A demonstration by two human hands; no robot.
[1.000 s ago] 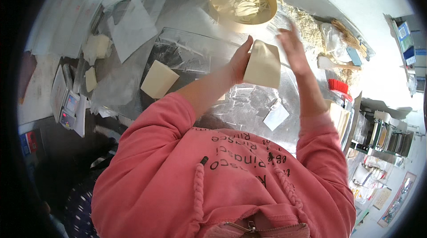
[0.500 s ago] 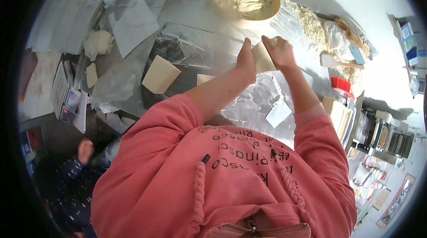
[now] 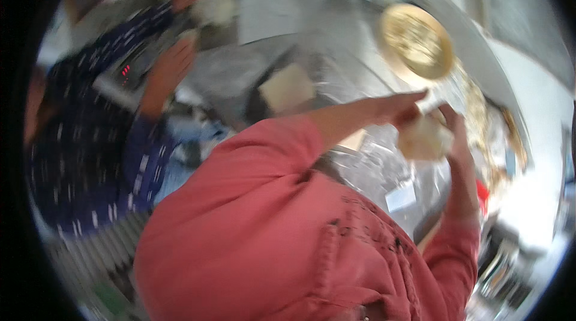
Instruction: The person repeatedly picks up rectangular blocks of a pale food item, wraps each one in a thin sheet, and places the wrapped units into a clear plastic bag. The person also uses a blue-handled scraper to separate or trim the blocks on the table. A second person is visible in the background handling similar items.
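Observation:
Between my hands is a pale cream, squarish stack of dough sheets (image 3: 425, 140), blurred by motion and lifted over the table. My left hand (image 3: 403, 108) is at its upper left side, fingers pointing away from me. Along its right side my right hand (image 3: 457, 132) is curled, gripping it. Another cream square stack (image 3: 288, 88) rests on a dark sheet to the left. Part of a further cream piece (image 3: 353, 140) shows below my left forearm. A round yellow basin (image 3: 447, 51) with pale dough strips stands beyond my hands.
At the left a co-worker in a dark patterned sleeve (image 3: 114, 39) has one hand (image 3: 173, 69) near a scale with a red display (image 3: 124, 74). A white sheet (image 3: 267, 12) lies farther back. A small white card (image 3: 401, 198) is on the shiny table covering.
My view has swung left and blurred. The stack in my hands has turned and is nearer me. The co-worker's arms have come into sight over the table's left side.

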